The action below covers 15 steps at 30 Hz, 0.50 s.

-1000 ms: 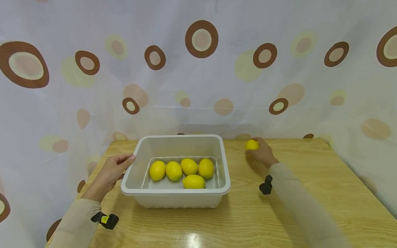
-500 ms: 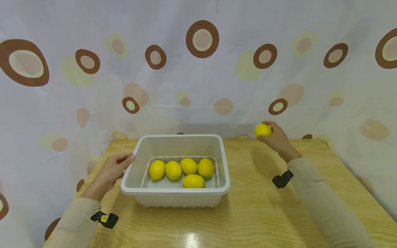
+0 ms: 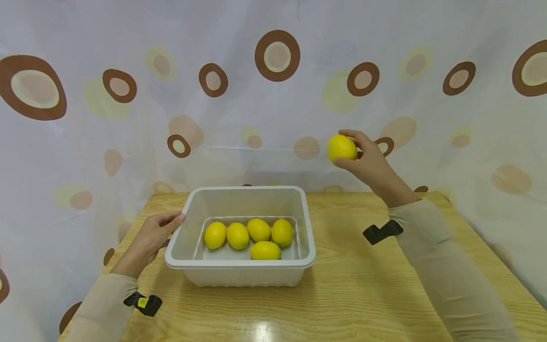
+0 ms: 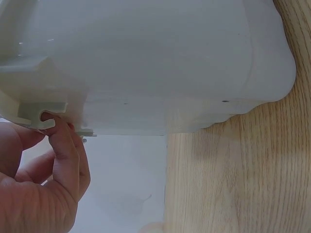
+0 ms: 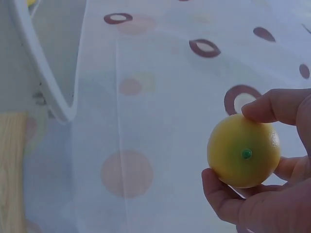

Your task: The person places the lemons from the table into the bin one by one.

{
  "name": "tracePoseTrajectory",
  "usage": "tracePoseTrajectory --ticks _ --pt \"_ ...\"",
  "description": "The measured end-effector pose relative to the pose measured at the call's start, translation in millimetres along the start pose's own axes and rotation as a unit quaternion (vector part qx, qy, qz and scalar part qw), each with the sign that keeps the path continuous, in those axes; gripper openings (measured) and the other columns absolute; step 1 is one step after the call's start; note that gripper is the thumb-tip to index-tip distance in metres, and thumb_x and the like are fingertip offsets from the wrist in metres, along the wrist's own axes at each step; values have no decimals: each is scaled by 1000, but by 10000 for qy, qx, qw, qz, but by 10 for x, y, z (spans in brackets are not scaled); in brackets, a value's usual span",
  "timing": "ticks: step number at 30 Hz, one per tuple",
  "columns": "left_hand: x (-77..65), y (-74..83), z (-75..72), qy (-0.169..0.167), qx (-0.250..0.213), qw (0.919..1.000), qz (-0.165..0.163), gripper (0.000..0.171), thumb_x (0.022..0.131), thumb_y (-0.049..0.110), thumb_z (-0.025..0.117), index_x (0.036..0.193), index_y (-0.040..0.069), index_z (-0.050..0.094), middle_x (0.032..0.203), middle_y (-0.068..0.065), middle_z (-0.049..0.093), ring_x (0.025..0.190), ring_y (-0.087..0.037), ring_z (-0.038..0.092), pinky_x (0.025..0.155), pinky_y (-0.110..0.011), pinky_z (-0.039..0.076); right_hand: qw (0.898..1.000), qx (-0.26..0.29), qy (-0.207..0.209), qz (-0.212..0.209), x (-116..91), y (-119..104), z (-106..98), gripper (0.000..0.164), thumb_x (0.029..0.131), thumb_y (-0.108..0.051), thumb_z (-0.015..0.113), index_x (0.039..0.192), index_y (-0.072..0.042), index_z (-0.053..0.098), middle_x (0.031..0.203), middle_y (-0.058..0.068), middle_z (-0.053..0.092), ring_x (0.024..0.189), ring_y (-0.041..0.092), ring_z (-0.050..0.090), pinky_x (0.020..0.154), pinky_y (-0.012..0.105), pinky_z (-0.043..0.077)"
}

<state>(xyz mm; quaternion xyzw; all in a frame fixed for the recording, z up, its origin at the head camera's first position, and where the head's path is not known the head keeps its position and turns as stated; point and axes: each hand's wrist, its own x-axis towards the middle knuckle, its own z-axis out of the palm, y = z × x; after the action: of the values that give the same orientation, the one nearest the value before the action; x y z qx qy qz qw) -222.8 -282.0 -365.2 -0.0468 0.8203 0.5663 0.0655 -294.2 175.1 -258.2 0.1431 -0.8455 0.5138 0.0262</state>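
My right hand (image 3: 372, 164) holds a yellow lemon (image 3: 342, 148) in the air, above and to the right of a white plastic tub (image 3: 240, 264). In the right wrist view the lemon (image 5: 243, 150) shows a small green stem end, pinched between thumb and fingers. On the table, the tub contains several lemons (image 3: 258, 230): a back row, plus one lemon (image 3: 265, 250) lying in front. My left hand (image 3: 151, 237) grips the tub's left rim, thumb on top. Seen from the left wrist, curled fingers (image 4: 65, 150) reach under the rim of the tub (image 4: 160, 58).
A wooden table (image 3: 342, 285) carries the tub left of its middle. Behind it hangs a pale curtain (image 3: 273, 118) with brown rings and faint spots, close to the table's back edge. Each sleeve bears a black wrist camera (image 3: 382, 232).
My right hand has raised the lemon off the back of the table, first swinging right, then up and back left. My left hand and the tub stay in place.
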Motion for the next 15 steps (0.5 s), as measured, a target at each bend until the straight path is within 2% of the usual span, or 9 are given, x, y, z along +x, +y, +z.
tracePoseTrajectory --ticks 4,8,12,15 --pt "-2 -1 -1 2 -5 10000 -30 60 100 37 50 144 -2 39 138 -25 46 101 -12 58 82 -33 56 9977 -199 -328 -563 52 -207 227 64 89 -13 66 145 -20 36 145 10 38 111 30 50 84 36 48" --pt "0 -4 -1 8 -2 10000 -50 60 99 37 50 144 -2 39 138 -24 46 103 -13 58 82 -33 56 9896 -622 -673 -1105 100 -394 471 64 86 -10 69 143 -18 40 139 10 44 104 28 53 81 35 51" --pt "5 -11 0 -1 -24 10000 -43 61 99 38 51 144 -2 39 138 -24 46 103 -13 58 82 -33 56 9749 -928 -1048 -1731 161 -500 706 63 84 -8 69 141 -15 42 134 10 49 100 26 51 80 35 51" --pt "5 -17 -3 -11 -37 10000 -28 61 99 38 51 144 -2 39 138 -24 47 101 -12 58 81 -33 56 9579 -1186 -1456 -2170 215 -539 895 63 84 -9 70 141 -13 43 137 9 48 104 24 50 82 35 50"
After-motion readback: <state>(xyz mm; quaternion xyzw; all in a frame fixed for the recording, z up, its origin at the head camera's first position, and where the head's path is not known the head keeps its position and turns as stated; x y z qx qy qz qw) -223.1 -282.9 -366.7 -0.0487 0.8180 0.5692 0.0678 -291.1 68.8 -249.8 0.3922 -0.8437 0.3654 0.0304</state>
